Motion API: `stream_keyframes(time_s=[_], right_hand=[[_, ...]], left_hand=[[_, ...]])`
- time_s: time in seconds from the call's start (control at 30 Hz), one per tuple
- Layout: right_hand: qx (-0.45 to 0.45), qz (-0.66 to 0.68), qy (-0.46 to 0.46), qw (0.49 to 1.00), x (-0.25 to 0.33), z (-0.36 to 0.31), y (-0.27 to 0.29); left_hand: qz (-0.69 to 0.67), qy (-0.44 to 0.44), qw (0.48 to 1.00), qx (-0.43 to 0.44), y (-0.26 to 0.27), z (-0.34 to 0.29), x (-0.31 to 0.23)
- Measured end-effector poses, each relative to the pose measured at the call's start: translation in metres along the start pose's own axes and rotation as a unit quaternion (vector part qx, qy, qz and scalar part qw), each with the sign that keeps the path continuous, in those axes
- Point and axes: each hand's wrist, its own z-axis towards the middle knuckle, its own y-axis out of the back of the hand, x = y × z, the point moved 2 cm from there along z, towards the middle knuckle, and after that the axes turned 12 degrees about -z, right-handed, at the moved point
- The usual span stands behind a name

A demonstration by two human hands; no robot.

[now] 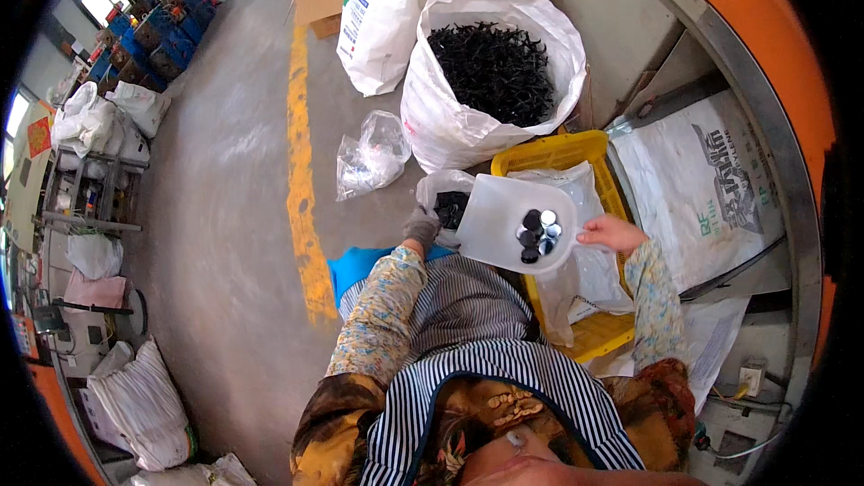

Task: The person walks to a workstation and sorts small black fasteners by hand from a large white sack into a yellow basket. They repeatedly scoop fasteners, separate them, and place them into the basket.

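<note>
My right hand (614, 232), bare, pinches the near right rim of a translucent white plastic scoop tray (495, 216). Several small round caps (538, 236), black and silvery, lie in the tray toward that hand. To the left, my left hand (420, 227) wears a grey glove and is closed on the side of a small clear plastic bag (443, 182). Black pieces (450, 209) show inside the bag, their shape hard to make out. The tray's left edge overlaps the bag's mouth. My left fingertips are partly hidden by the bag.
A yellow crate (589, 146) holding plastic bags (576, 187) stands beneath the tray. Ahead is a big white sack (430, 121) of black plastic scraps (493, 72). A clear bag (373, 157) lies on the floor beside it. A printed white sack (702, 189) is at right.
</note>
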Motion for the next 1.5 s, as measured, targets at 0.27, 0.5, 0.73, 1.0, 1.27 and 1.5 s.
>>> stream_keyframes(time_s=[0.27, 0.5, 0.73, 1.0, 1.27, 1.5], right_hand=[[0.095, -0.233, -0.038, 0.967, 0.078, 0.073, 0.055], [0.06, -0.277, -0.067, 0.957, 0.13, 0.059, 0.06], [-0.031, -0.17, 0.019, 0.985, 0.018, -0.004, 0.046], [-0.185, 0.448, -0.185, 0.855, -0.154, -0.071, -0.119], [-0.146, 0.284, -0.316, 0.893, -0.269, 0.006, -0.239], [-0.147, 0.198, -0.347, 0.905, -0.326, 0.083, -0.31]], left_hand=[[0.029, -0.074, 0.997, 0.018, -0.006, -0.032, -0.018], [0.008, -0.055, 0.998, 0.039, -0.002, -0.036, -0.022], [-0.046, -0.064, 0.996, -0.041, 0.007, -0.046, -0.035], [-0.067, -0.651, 0.724, -0.22, 0.137, -0.12, -0.296], [0.228, -0.423, 0.876, -0.036, 0.073, 0.043, -0.376], [0.337, -0.38, 0.847, 0.156, 0.04, 0.0, -0.347]])
